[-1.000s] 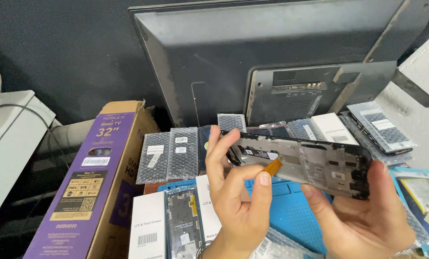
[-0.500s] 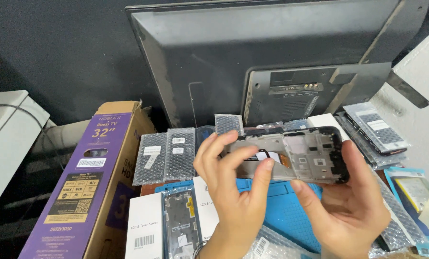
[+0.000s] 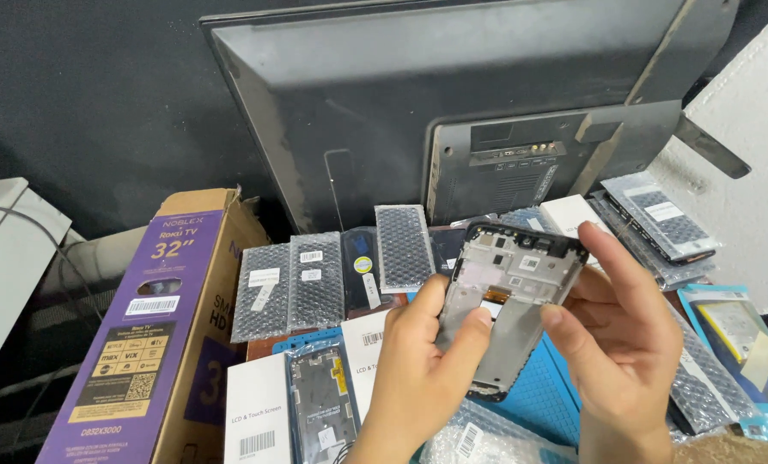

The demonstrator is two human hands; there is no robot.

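Observation:
Both my hands hold a phone screen frame (image 3: 511, 296), grey inside with a black rim and a small orange flex strip at its middle. It stands almost upright, tilted slightly right, its inner side facing me. My left hand (image 3: 418, 369) grips its lower left edge with thumb and fingers. My right hand (image 3: 629, 344) holds its right edge, the forefinger reaching up past the top corner. Below lies a blue work mat (image 3: 543, 399).
A black flat television (image 3: 453, 103) leans with its back toward me. Bubble-wrapped screen packs (image 3: 289, 283) stand in a row beneath it. A purple television box (image 3: 148, 326) lies at left. White boxes (image 3: 255, 412), another phone frame (image 3: 320, 395) and bagged parts (image 3: 736, 344) surround the mat.
The frame has turned from lying nearly level across my hands to standing almost upright. Both hands shifted their grip with it, and the view moved closer.

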